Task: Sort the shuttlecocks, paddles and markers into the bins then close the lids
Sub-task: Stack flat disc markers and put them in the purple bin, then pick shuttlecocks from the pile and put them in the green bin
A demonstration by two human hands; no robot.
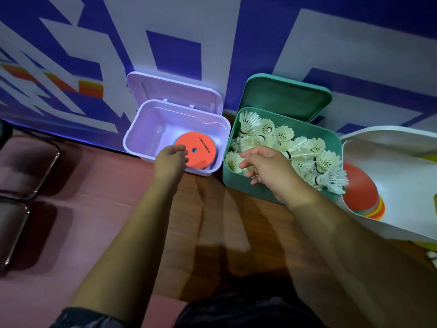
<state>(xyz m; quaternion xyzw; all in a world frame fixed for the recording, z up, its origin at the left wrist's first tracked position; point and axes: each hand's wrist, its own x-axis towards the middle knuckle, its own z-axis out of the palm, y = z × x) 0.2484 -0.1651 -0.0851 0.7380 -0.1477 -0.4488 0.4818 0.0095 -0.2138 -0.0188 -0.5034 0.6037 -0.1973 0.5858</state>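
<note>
We note the left hand (171,159) curled at the orange marker (201,147) in the lilac bin (151,124); we cannot tell if it pinches. Right hand (267,169), loosely spread, hovers over shuttlecocks (272,133) in the green bin (248,188).

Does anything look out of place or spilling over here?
The shuttlecocks are heaped above the rim of the green bin, and a few at its right edge hang out over the white bag. The green lid may not shut on them. A small white thing at the far right is too cropped to identify.
</note>
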